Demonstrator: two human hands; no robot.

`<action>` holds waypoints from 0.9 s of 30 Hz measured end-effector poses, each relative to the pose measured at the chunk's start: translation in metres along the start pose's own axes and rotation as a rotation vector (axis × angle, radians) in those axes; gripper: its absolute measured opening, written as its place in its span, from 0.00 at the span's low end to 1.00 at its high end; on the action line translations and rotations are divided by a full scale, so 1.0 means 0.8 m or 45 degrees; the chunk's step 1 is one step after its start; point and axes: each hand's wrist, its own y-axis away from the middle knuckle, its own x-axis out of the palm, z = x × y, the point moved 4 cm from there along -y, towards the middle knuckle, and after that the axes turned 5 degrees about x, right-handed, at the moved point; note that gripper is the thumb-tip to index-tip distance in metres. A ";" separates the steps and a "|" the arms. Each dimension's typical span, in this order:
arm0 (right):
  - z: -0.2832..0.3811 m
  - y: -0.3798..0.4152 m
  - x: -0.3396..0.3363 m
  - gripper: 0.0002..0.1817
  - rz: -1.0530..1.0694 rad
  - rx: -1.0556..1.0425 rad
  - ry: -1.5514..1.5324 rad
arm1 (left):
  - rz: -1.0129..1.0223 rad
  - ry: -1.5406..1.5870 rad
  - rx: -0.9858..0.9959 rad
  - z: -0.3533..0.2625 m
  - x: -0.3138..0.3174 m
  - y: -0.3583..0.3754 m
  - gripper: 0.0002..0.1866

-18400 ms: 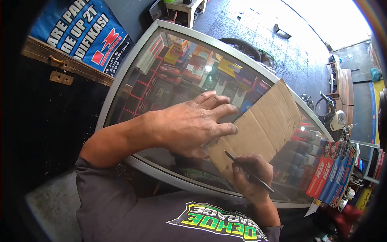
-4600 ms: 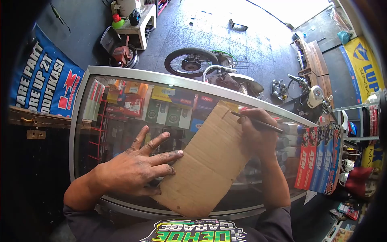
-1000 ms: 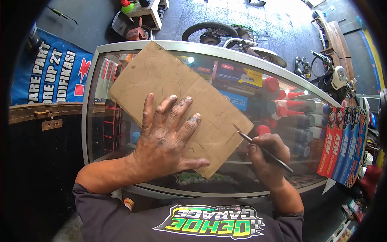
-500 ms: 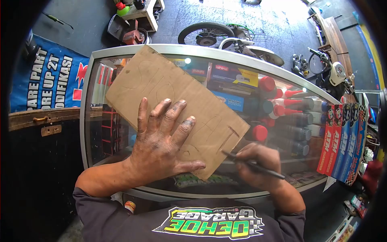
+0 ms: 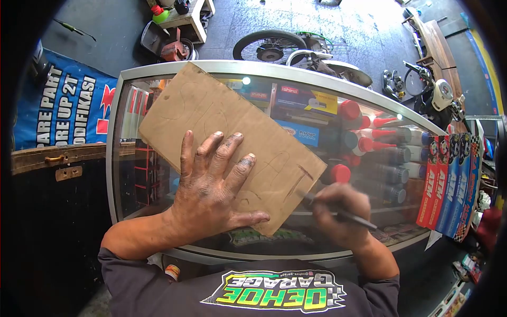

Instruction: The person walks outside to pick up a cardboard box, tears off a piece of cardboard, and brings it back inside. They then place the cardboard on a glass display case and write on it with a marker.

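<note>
A brown piece of cardboard [image 5: 274, 142] lies slanted on the glass top. Faint outlined letters run along it, and darker strokes mark the letter at its right end. My left hand [image 5: 208, 182] rests flat on the cardboard with its fingers spread and holds nothing else. In my right hand [image 5: 343, 211], blurred by motion, is a slim dark pen [image 5: 353, 220]. Its tip is at the cardboard's right edge, close to the dark strokes; whether it touches cannot be made out.
Beneath the cardboard is a framed glass display case [image 5: 113, 174] holding boxes and red-capped bottles [image 5: 340, 173]. Upright boxes [image 5: 443, 185] line its right end. Beyond it are a motorcycle wheel [image 5: 269, 50] and other parts. A blue banner [image 5: 68, 100] hangs at the left.
My right hand and the pen have shifted slightly right and up. The dark stroke on the right-end letter looks fuller. My left hand stays in place on the cardboard.
</note>
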 end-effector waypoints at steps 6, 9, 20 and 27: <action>0.008 -0.001 0.008 0.08 0.159 -0.180 -0.025 | 0.027 0.010 0.009 0.000 0.001 0.000 0.52; -0.001 -0.001 -0.006 0.09 -0.170 0.247 -0.146 | 0.024 0.013 0.014 0.001 0.000 0.002 0.52; -0.003 -0.003 -0.007 0.10 -0.114 0.191 -0.036 | 0.018 0.013 0.007 0.001 0.001 0.001 0.52; 0.002 -0.007 -0.003 0.09 -0.045 0.079 -0.073 | 0.017 0.010 0.008 0.001 0.000 0.000 0.52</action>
